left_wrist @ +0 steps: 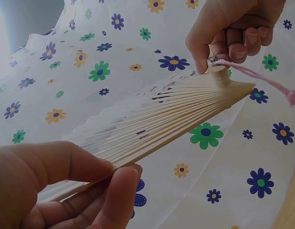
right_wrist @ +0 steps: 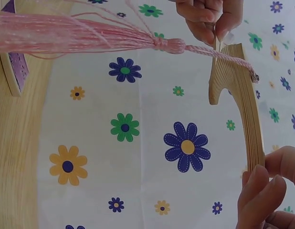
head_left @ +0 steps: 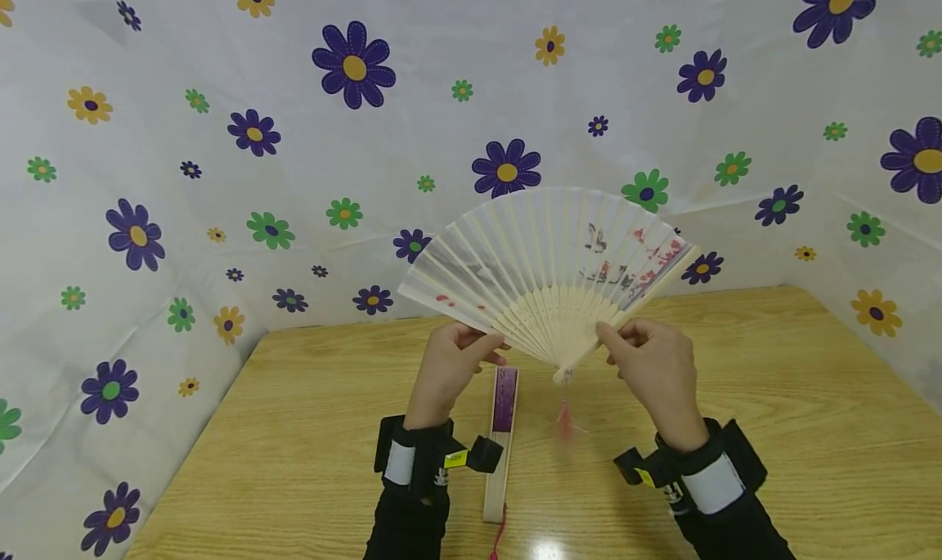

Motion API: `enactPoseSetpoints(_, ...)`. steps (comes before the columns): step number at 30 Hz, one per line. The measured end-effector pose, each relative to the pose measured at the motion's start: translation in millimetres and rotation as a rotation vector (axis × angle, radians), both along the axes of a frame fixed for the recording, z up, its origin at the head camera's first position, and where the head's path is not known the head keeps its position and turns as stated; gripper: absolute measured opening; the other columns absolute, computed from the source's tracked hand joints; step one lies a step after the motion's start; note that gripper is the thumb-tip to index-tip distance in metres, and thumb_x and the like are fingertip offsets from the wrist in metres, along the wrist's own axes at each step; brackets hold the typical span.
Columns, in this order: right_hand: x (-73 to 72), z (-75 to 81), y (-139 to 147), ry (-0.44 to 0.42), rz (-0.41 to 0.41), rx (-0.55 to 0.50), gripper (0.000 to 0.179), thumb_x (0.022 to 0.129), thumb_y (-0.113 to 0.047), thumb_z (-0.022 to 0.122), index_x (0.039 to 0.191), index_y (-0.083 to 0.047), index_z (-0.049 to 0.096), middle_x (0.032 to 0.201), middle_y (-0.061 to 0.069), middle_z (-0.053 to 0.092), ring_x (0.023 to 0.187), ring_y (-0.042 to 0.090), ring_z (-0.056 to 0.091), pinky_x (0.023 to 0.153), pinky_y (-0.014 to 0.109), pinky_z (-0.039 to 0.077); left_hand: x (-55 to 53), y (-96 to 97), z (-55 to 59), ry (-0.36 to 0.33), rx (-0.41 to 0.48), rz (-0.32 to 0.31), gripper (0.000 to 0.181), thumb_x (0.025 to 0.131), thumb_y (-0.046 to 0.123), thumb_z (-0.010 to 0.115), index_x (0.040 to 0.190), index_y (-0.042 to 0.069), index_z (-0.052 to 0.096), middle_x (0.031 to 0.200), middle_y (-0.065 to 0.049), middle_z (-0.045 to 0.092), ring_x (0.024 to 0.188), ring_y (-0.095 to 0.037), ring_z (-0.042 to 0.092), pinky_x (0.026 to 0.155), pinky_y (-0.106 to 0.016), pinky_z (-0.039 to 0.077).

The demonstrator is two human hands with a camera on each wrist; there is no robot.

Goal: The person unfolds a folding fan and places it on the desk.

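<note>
A folding fan (head_left: 548,290) is spread wide above the table, its pale ribs meeting at a pivot near the bottom. Its whitish leaf carries red and grey painted flowers and butterflies. My left hand (head_left: 455,365) pinches the left outer rib between thumb and fingers, as the left wrist view shows from close up. On the other side my right hand (head_left: 655,368) grips the right outer rib with thumb and fingers. From the pivot hangs a pink tassel (right_wrist: 123,40) on a cord. Below the fan lies a second, folded fan (head_left: 501,454) with a purple band and a red cord.
The wooden table (head_left: 294,429) extends to both sides of the arms. Behind it and at both sides hangs a white cloth (head_left: 177,282) printed with purple, green and yellow flowers. Black straps with small cameras are on both wrists.
</note>
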State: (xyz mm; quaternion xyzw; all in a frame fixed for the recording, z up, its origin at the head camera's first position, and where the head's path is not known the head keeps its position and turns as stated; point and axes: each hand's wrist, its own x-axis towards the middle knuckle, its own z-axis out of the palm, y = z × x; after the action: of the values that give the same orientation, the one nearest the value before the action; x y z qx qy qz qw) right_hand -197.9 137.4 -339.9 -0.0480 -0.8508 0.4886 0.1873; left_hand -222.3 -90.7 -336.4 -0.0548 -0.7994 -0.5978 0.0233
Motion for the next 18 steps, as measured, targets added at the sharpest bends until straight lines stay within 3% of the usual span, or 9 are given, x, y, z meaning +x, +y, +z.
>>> enactPoseSetpoints(13,-3.2,-2.9,4.3,-0.065,0.089,-0.168,0.034,0.097,-0.028,0.07,0.077,-0.001,0.068,0.055,-0.01,0.059,0.05,0.01,0.053,0.051,0.024,0.038,1.6,-2.1,0.0,0.007,0.024,-0.001,0.019,0.098,0.012,0.065,0.105,-0.004,0.072,0.091,-0.014,0.079,0.07,-0.008,0.071,0.065,-0.025,0.04)
enactPoseSetpoints(18,-4.0,-3.1,5.0,-0.085,0.118,-0.213,0.033,0.098,-0.028,0.069,0.08,0.0,0.07,0.055,-0.009,0.058,0.051,0.01,0.051,0.053,0.024,0.039,2.4,-3.0,0.4,0.03,0.048,0.004,0.02,0.099,0.013,0.064,0.107,-0.005,0.071,0.091,-0.011,0.079,0.067,-0.003,0.068,0.065,-0.025,0.04)
